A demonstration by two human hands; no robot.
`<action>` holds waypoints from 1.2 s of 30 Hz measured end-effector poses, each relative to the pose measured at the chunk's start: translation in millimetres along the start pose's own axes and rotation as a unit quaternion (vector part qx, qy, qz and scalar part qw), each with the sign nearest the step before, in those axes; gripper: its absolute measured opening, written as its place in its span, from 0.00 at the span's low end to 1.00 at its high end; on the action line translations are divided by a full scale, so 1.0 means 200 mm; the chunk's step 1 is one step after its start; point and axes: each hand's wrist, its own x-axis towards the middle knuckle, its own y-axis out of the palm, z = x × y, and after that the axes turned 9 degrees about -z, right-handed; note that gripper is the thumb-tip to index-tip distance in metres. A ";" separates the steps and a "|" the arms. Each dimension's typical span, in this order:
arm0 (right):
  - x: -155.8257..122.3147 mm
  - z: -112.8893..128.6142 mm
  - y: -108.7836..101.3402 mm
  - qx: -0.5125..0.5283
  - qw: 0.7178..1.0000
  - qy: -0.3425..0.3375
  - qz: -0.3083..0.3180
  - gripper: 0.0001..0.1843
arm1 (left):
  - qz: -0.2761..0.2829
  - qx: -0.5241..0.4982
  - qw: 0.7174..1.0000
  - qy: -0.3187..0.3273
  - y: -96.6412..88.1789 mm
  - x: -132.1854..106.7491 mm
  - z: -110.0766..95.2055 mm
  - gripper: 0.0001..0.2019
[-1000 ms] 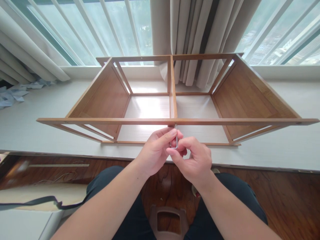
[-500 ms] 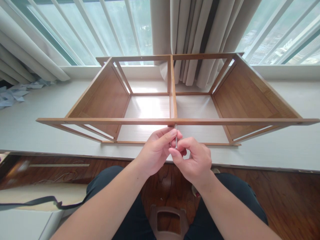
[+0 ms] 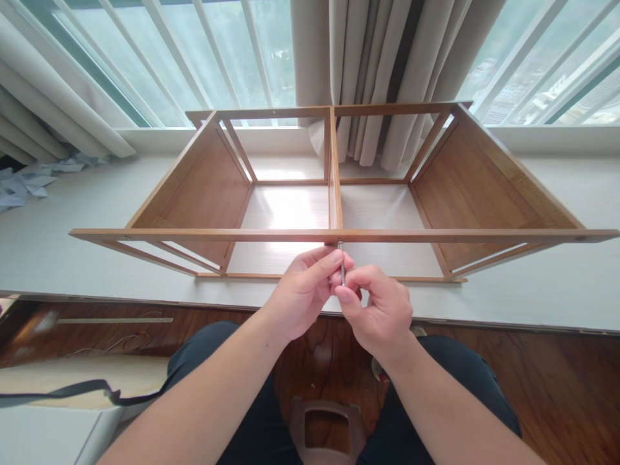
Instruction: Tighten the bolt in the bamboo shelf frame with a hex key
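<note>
A slim, straight metal rod that looks like a hex key [image 3: 343, 274] stands nearly upright at the middle of the wooden frame's [image 3: 232, 235] front rail. Its upper end meets the rail's face, below the central divider. Around its upper part, my left hand [image 3: 301, 294] is closed, with thumb and fingers steadying the rod. My right hand [image 3: 380, 309] is curled at the lower end, thumb and index finger pinched close against it. The fingers partly hide the rod, so whether its lower end bends cannot be seen.
The frame has brown side panels [image 3: 498, 174] and stands on a white ledge [image 3: 547, 271] before barred windows and curtains [image 3: 358, 77]. Scraps of paper [image 3: 33, 181] lie at the far left. A stool [image 3: 327, 407] shows between my knees. A dark strap [image 3: 77, 389] crosses the lower left.
My right hand has shifted slightly to the right, and the rod's lower end has tilted a little that way. My left hand and the wooden frame stay in place.
</note>
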 end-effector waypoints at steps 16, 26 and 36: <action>0.00 0.00 -0.01 0.021 1.000 0.017 0.007 0.12 | -0.005 0.012 1.000 0.006 0.00 0.01 0.01 0.13; -0.02 -0.02 -0.02 0.041 0.998 0.038 0.020 0.10 | -0.016 0.036 0.999 0.006 -0.02 0.01 0.01 0.14; -0.04 -0.03 -0.02 0.075 0.994 0.070 0.030 0.08 | -0.020 0.038 0.999 0.005 -0.02 0.01 0.02 0.14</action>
